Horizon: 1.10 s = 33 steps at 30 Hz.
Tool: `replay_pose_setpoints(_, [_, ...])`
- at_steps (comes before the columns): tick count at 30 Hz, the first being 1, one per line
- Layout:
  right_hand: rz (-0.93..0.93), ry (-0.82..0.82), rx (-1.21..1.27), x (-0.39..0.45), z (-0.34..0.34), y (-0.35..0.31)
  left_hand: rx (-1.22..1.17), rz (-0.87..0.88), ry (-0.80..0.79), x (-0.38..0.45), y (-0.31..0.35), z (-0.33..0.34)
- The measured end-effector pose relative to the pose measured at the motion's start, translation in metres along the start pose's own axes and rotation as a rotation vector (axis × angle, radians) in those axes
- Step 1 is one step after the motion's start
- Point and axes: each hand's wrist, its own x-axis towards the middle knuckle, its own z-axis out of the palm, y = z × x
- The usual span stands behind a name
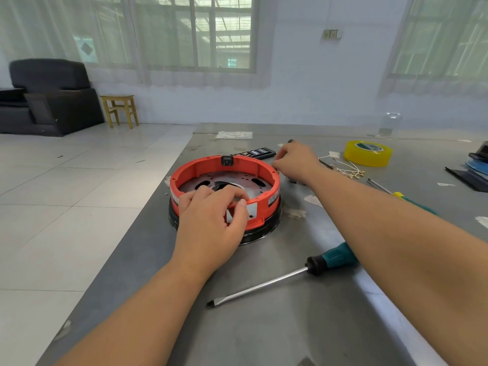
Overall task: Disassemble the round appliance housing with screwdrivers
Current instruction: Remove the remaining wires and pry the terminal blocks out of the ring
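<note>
- The left hand [211, 220] grips the near rim of the round orange plastic appliance housing [224, 178]; its fingers are curled over the edge and the thumb presses on the outer wall beside a small silver plate
- The right hand [294, 159] reaches behind the housing, fingers bent together near the far rim; whether it pinches something small, I cannot tell
- The housing stands on a black base on the grey metal table [264, 326], close to the table's left edge, and a perforated metal disc is visible inside it
- The long flat-blade screwdriver with teal and black handle [285, 273] lies unused just beside the right forearm; a thinner screwdriver with green and yellow handle [396, 192] lies further right
- I judge the step is steadying the ring while a fastener at the far side is handled; the next move probably needs a tool taken up
- The stickers on the housing and the print on the yellow tape roll [367, 153] are too small to read
</note>
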Motion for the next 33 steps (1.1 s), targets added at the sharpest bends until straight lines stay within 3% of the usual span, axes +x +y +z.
replay_pose_setpoints(10, [0.147,-0.171,-0.275,0.027,0.015,0.008,0.026,0.018,0.028,0.001,-0.003,0.004])
replay_pose_setpoints(14, [0.056,-0.155,-0.223,0.026,0.008,0.009,0.038,0.017,0.006,0.002,-0.003,0.004])
replay_pose_setpoints(18, [-0.075,-0.246,-0.319,0.017,0.007,0.011,0.031,0.018,0.018,0.001,-0.003,0.004])
replay_pose_setpoints(24, [-0.063,-0.227,-0.444,0.017,0.005,0.02,0.038,0.023,0.0,0.002,-0.005,0.005])
replay_pose_setpoints(33, [-0.115,-0.137,-0.339,-0.002,-0.003,0.025,0.049,0.035,-0.019,0.002,-0.006,0.003])
